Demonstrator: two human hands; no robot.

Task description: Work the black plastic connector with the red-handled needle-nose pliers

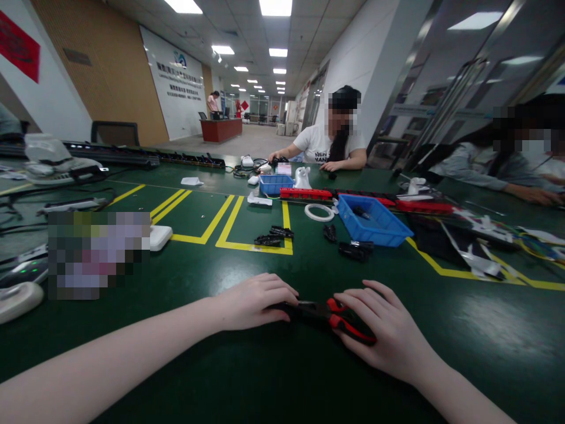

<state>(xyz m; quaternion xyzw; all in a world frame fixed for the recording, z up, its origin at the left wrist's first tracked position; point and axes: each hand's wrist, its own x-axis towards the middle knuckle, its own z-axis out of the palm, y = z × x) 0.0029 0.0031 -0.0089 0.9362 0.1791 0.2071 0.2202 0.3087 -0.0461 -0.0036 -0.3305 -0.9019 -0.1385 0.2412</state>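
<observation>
Both my hands rest on the green table [265, 377] near its front edge. My left hand [253, 301] is curled over the black jaw end of a pair of pliers [324, 315]. My right hand [384, 330] lies over the red and black handles of the same pliers, fingers bent around them. The pliers lie flat between the two hands, mostly covered at both ends.
Small black parts [273, 235] lie inside yellow floor-tape markings ahead. A blue bin [375, 221] stands to the right, another blue bin [274, 184] and red strips [306, 193] farther back. White devices [17, 297] sit at the left. Two people sit at the table's far and right sides.
</observation>
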